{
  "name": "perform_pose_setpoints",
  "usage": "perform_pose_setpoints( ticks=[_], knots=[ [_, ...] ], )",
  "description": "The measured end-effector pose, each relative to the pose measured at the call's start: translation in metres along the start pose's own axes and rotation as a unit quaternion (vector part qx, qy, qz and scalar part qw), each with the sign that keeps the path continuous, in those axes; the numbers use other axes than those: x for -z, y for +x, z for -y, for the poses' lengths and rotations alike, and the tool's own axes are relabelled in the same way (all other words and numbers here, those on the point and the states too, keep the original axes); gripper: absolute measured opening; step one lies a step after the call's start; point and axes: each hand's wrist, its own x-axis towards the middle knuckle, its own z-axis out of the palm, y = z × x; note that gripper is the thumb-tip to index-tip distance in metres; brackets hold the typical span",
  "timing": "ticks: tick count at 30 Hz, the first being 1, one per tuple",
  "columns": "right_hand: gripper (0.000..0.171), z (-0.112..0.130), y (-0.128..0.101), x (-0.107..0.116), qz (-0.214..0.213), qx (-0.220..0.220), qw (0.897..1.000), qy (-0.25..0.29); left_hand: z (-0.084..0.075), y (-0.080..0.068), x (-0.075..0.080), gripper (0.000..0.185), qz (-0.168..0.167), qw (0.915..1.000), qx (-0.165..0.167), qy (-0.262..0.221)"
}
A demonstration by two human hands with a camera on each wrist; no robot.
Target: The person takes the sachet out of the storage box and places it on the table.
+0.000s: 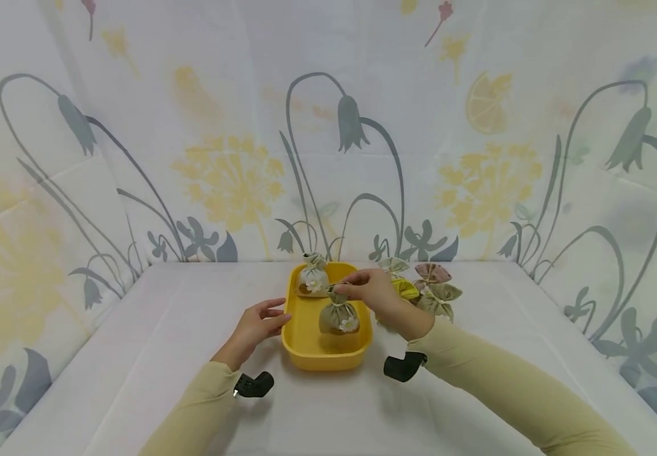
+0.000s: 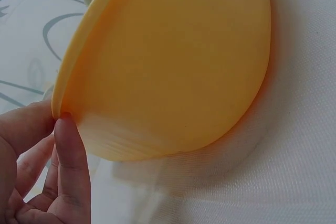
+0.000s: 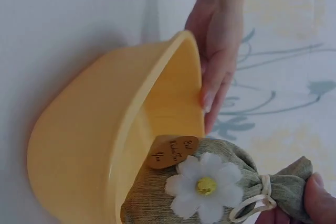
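My right hand (image 1: 379, 294) pinches the gathered top of a grey-green drawstring pouch (image 1: 338, 316). The pouch hangs over a yellow plastic basin (image 1: 322, 363), bearing a white fabric daisy (image 3: 205, 186) and a brown tag (image 3: 173, 151) with handwriting-style words. At the basin's left side, my left hand (image 1: 256, 326) grips the rim between thumb and finger, its other fingers loosely bent. A pale pouch (image 1: 313, 278) with a white flower stands inside the basin at its far end.
Right of the basin, behind my right hand, several more pouches are grouped: a yellow one (image 1: 405, 289), a pink one (image 1: 433, 273) and a green one (image 1: 441, 297) among them. A white cloth (image 1: 191, 304) covers the table; a flower-printed curtain (image 1: 328, 126) hangs behind.
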Motion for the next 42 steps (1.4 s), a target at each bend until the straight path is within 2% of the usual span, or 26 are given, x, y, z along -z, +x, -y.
perform_pose_setpoints(
  ticks=[4,14,23,31,35,42],
  knots=[
    [0.020,0.003,-0.015,0.007,-0.009,0.002,1.000,0.025,0.003,0.000,-0.001,0.048,0.001,0.9999,-0.001,-0.010],
    [0.016,0.005,-0.047,0.036,-0.027,0.044,0.996,0.069,0.001,0.000,0.000,0.048,-0.002,1.0000,-0.001,-0.004],
    [0.021,-0.002,-0.066,0.071,-0.066,0.057,0.996,0.004,0.000,0.000,-0.001,0.047,-0.006,1.0000,0.006,0.000],
    [0.007,-0.018,-0.069,0.089,-0.068,0.076,0.994,0.040,-0.001,-0.001,0.000,0.047,-0.006,1.0000,0.005,-0.001],
    [0.008,-0.027,-0.064,0.092,-0.070,0.078,0.993,0.046,0.000,-0.001,0.000,0.047,-0.010,0.9999,0.008,-0.001],
    [0.017,-0.046,-0.051,0.093,-0.085,0.055,0.994,0.027,0.002,0.001,0.000,0.046,-0.007,1.0000,0.004,-0.002]
  ],
)
